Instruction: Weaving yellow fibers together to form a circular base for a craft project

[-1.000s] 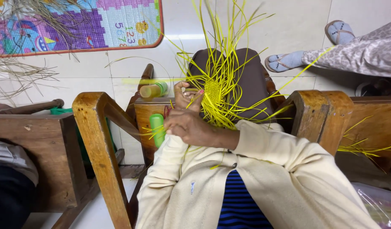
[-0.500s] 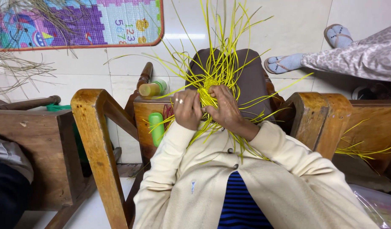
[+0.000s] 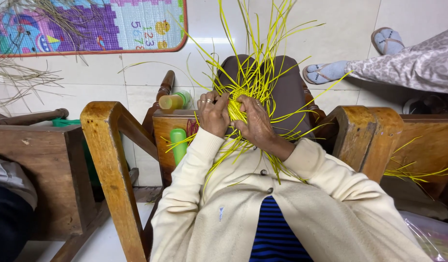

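1. The yellow woven piece (image 3: 237,104) sits above the person's lap, in front of the dark cushion (image 3: 287,92), its loose strands fanning out all round.
2. The left hand (image 3: 213,114) and right hand (image 3: 255,118) both pinch its centre, fingers curled tight on the strands.
3. Half a second ago both hands sat slightly lower; they have risen with the weave.
4. Left of the weave, a green bottle (image 3: 178,144) and a tan bottle (image 3: 174,101) lie by the wooden armrest (image 3: 107,145); their contents cannot be told.
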